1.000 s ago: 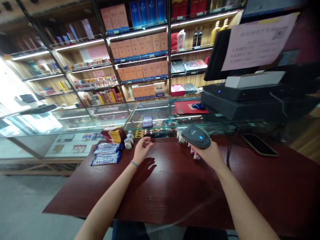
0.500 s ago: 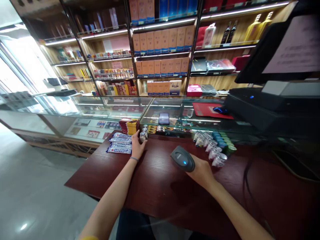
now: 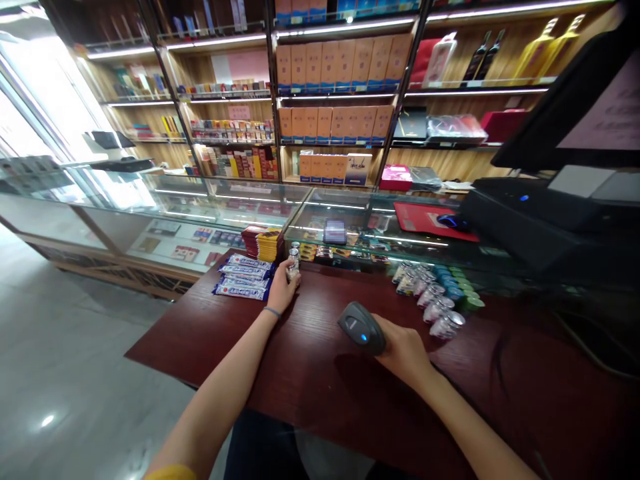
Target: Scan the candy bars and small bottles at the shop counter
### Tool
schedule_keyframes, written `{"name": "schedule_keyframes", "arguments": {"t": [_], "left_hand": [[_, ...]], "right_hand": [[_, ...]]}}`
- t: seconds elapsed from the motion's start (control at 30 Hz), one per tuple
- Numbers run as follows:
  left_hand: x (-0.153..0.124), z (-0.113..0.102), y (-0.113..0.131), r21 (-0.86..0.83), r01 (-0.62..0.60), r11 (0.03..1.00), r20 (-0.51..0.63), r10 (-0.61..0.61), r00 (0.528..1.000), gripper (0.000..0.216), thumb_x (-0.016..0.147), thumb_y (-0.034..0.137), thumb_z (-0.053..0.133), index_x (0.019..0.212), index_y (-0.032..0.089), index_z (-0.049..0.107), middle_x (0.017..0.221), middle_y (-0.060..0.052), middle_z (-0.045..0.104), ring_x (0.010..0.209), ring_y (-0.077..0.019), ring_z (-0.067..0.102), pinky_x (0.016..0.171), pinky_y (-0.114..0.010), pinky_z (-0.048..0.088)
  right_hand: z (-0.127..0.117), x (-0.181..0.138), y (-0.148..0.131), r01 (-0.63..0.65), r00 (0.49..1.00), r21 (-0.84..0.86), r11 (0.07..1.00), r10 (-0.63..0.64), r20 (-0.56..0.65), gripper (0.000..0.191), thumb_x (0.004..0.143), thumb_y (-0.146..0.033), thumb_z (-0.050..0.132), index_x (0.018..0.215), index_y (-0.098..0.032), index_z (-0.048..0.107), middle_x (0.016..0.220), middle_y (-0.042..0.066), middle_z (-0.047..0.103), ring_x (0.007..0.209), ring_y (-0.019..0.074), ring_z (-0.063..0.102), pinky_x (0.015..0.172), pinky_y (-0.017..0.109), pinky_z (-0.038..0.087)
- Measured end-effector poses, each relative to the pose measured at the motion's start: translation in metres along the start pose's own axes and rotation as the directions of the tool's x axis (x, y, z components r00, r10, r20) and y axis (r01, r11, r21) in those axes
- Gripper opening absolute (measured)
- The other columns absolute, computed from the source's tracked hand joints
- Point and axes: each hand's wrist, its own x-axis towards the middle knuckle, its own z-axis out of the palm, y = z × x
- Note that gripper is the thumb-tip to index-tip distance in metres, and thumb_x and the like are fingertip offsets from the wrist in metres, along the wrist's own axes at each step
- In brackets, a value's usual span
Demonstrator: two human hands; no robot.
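Observation:
My left hand (image 3: 283, 288) is closed around a small silver-lidded jar (image 3: 293, 265) at the far side of the brown tabletop. Another such jar stands just behind it. Left of this hand lie several blue-and-white wrapped bars (image 3: 244, 287), and beyond them are stacks of red and yellow packets (image 3: 263, 243). A dark barcode scanner (image 3: 362, 327) with a lit blue light is gripped in my right hand (image 3: 406, 350), held above the middle of the table. To the right of the scanner, several silver-lidded jars (image 3: 434, 300) stand in a row.
Green-lidded and blue containers (image 3: 453, 283) stand beside the jar row. A glass display counter (image 3: 345, 217) borders the table's far edge, with a red mat (image 3: 415, 223) and a mouse on it. A dark monitor (image 3: 570, 107) looms at the right, with a cable below.
My left hand has closed its fingers round the small jar, which it was reaching beside before. My right hand still holds the scanner in nearly the same place. The view has shifted slightly.

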Motion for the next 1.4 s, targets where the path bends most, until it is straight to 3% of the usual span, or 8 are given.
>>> {"name": "schedule_keyframes", "arguments": {"t": [0.1, 0.3, 0.6, 0.8, 1.0, 1.13, 1.27, 1.4], "left_hand": [[-0.004, 0.005, 0.010, -0.224, 0.169, 0.960, 0.110, -0.148, 0.983, 0.054, 0.080, 0.035, 0.073, 0.127, 0.025, 0.047, 0.117, -0.007, 0.062, 0.104, -0.0211, 0.061, 0.100, -0.043, 0.047], [-0.016, 0.012, 0.033, -0.481, 0.524, 0.702, 0.457, -0.310, 0.834, 0.061, 0.080, 0.046, 0.074, 0.127, 0.032, 0.038, 0.134, -0.010, 0.058, 0.094, -0.0202, 0.067, 0.075, -0.040, 0.059], [-0.018, 0.012, 0.032, -0.484, 0.522, 0.702, 0.477, -0.289, 0.830, 0.057, 0.082, 0.042, 0.074, 0.126, 0.031, 0.040, 0.129, -0.010, 0.061, 0.095, -0.0227, 0.068, 0.075, -0.043, 0.059], [-0.018, 0.011, 0.032, -0.448, 0.541, 0.712, 0.470, -0.328, 0.819, 0.065, 0.081, 0.044, 0.074, 0.133, 0.033, 0.038, 0.122, -0.009, 0.062, 0.093, -0.0240, 0.069, 0.067, -0.038, 0.061], [-0.018, 0.010, 0.037, -0.533, 0.627, 0.568, 0.518, -0.367, 0.773, 0.066, 0.086, 0.046, 0.068, 0.142, 0.043, 0.033, 0.108, -0.002, 0.062, 0.088, -0.0206, 0.070, 0.065, -0.035, 0.061], [-0.015, 0.007, 0.038, -0.628, 0.639, 0.444, 0.558, -0.316, 0.768, 0.064, 0.092, 0.041, 0.062, 0.147, 0.044, 0.030, 0.117, -0.004, 0.064, 0.102, -0.0222, 0.068, 0.083, -0.044, 0.059], [-0.015, 0.004, 0.040, -0.609, 0.602, 0.516, 0.558, -0.261, 0.788, 0.078, 0.090, 0.026, 0.065, 0.151, 0.045, 0.021, 0.135, -0.006, 0.059, 0.113, -0.0210, 0.065, 0.097, -0.047, 0.053], [-0.020, 0.012, 0.043, -0.531, 0.533, 0.658, 0.475, -0.289, 0.831, 0.083, 0.083, 0.030, 0.073, 0.151, 0.043, 0.026, 0.134, -0.007, 0.060, 0.108, -0.0221, 0.067, 0.089, -0.044, 0.057]], "right_hand": [[-0.002, -0.001, 0.000, 0.006, 1.000, 0.001, 1.000, -0.006, 0.026, 0.049, 0.074, -0.016, 0.058, 0.122, -0.023, 0.055, 0.096, 0.003, 0.076, 0.083, 0.0256, 0.075, 0.062, 0.029, 0.050], [-0.005, -0.004, -0.006, -0.003, 0.998, -0.013, 1.000, 0.004, 0.068, 0.055, 0.068, -0.018, 0.058, 0.122, -0.020, 0.048, 0.078, 0.003, 0.074, 0.069, 0.0262, 0.074, 0.056, 0.029, 0.044], [-0.008, -0.003, -0.012, 0.025, 0.993, 0.047, 0.999, -0.030, 0.114, 0.026, 0.068, -0.018, 0.057, 0.092, -0.025, 0.049, 0.070, 0.000, 0.071, 0.064, 0.0243, 0.072, 0.053, 0.027, 0.035], [-0.013, -0.001, -0.012, 0.003, 0.994, 0.099, 0.995, -0.014, 0.104, 0.042, 0.068, -0.016, 0.056, 0.109, -0.024, 0.048, 0.073, -0.001, 0.071, 0.065, 0.0234, 0.072, 0.053, 0.025, 0.037], [-0.015, -0.002, -0.009, 0.022, 0.998, 0.060, 0.998, -0.025, 0.051, 0.042, 0.066, -0.015, 0.058, 0.105, -0.024, 0.048, 0.074, 0.000, 0.072, 0.065, 0.0238, 0.072, 0.054, 0.026, 0.037], [-0.018, -0.002, -0.001, 0.041, 0.999, 0.023, 0.999, -0.040, -0.029, 0.038, 0.068, -0.016, 0.057, 0.104, -0.023, 0.049, 0.074, 0.001, 0.072, 0.065, 0.0241, 0.072, 0.054, 0.026, 0.038], [-0.026, -0.001, 0.006, -0.001, 0.995, 0.002, 1.000, 0.001, -0.101, 0.032, 0.071, -0.018, 0.057, 0.102, -0.022, 0.050, 0.074, 0.002, 0.072, 0.065, 0.0252, 0.073, 0.054, 0.027, 0.040], [-0.041, 0.000, 0.017, -0.102, 0.978, -0.036, 0.994, 0.094, -0.185, 0.030, 0.073, -0.021, 0.058, 0.102, -0.023, 0.055, 0.071, 0.001, 0.072, 0.065, 0.0262, 0.073, 0.054, 0.028, 0.042]]}}
